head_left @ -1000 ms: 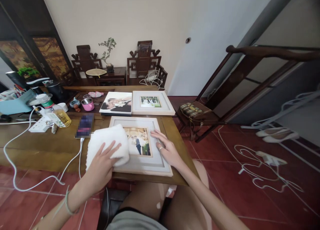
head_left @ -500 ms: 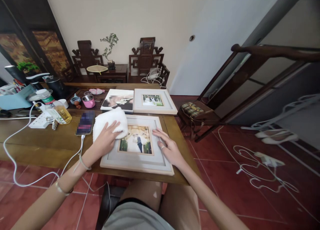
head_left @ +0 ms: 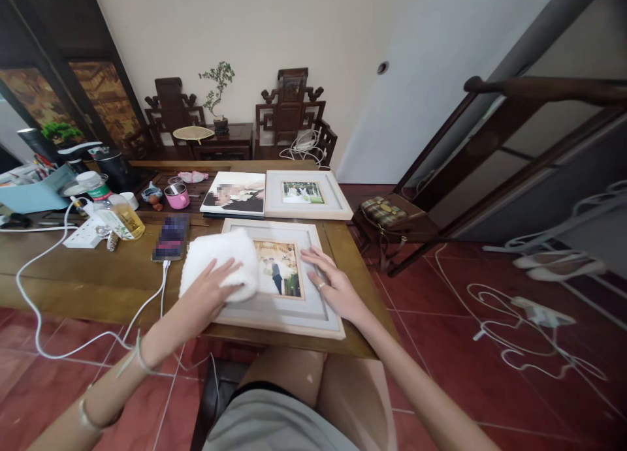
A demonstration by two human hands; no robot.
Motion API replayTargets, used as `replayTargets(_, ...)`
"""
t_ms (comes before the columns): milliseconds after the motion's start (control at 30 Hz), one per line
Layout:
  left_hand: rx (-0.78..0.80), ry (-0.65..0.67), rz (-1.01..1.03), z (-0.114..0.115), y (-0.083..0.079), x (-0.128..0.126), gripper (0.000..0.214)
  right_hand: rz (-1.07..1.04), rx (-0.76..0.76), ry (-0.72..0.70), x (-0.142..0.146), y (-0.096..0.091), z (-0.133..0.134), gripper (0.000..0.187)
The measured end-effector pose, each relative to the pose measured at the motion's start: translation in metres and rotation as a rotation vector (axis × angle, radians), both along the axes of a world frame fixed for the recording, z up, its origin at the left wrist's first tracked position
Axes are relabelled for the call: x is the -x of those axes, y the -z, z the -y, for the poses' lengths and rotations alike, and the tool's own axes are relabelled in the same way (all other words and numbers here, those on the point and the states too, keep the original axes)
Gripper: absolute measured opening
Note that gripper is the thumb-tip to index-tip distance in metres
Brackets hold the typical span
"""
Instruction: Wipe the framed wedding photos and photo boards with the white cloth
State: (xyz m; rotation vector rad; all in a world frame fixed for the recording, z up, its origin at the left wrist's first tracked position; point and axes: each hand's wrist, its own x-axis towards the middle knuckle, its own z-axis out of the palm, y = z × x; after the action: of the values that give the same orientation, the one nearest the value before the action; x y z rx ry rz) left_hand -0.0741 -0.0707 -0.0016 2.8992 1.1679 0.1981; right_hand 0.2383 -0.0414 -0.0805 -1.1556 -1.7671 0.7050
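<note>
My left hand (head_left: 208, 301) lies with spread fingers on a folded white towel (head_left: 208, 252), pressing on it from above. The towel covers the left part of a pale wooden picture frame (head_left: 294, 328) lying flat on the table, including the left side of its photo (head_left: 284, 271) of a couple. On the frame's right side rests my right hand (head_left: 337, 291), fingers stretched out towards the photo's edge, with a ring on one finger. It grips nothing that I can see.
Behind lie another framed photo (head_left: 306, 193) and a photo-covered book or panel (head_left: 235, 193). Leftward on the wooden table (head_left: 122, 291) are a phone (head_left: 170, 237) on a white cable, a bottle (head_left: 125, 219) and a pink cup (head_left: 177, 196). A chair (head_left: 416, 226) holding a plaid bag (head_left: 385, 213) stands right.
The towel and my left hand have shifted down and slightly right, across the frame's left side and over part of the photo. My right hand stays on the frame's right side.
</note>
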Motion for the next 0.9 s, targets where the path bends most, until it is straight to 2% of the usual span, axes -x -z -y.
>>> replayTargets(133, -0.042, -0.052, 0.008, -0.057, -0.001, -0.005, 0.042, 0.017, -0.012, -0.008, 0.0, 0.0, 0.0, 0.036)
replayTargets(233, -0.059, -0.014, -0.02, -0.074, -0.003, -0.01, 0.034, 0.026, -0.02, -0.001, 0.0, 0.0, -0.001, 0.036)
replayTargets(300, -0.063, 0.02, -0.079, -0.064, -0.003, -0.014, 0.031, 0.022, -0.025, 0.007, 0.0, 0.001, -0.001, 0.036)
replayTargets(467, -0.056, 0.058, -0.205, 0.004, 0.0, -0.021, 0.026, -0.013, -0.028, 0.028, 0.001, 0.005, -0.003, 0.035)
replayTargets(567, -0.05, 0.116, -0.186, 0.03, 0.002, -0.033, 0.029, -0.033, -0.002, 0.051, 0.004, 0.005, -0.007, 0.033)
replayTargets(633, -0.072, 0.128, -0.159, 0.033, 0.004, -0.048, 0.032, -0.041, 0.028, 0.061, 0.005, 0.003, -0.009, 0.032)
replayTargets(800, -0.144, 0.18, -0.086, 0.02, 0.016, -0.098, 0.029, -0.084, 0.018, 0.048, 0.005, -0.001, -0.008, 0.036)
replayTargets(900, -0.148, 0.189, -0.071, 0.019, 0.019, -0.113, 0.03, -0.063, -0.007, 0.053, 0.003, -0.001, -0.006, 0.041)
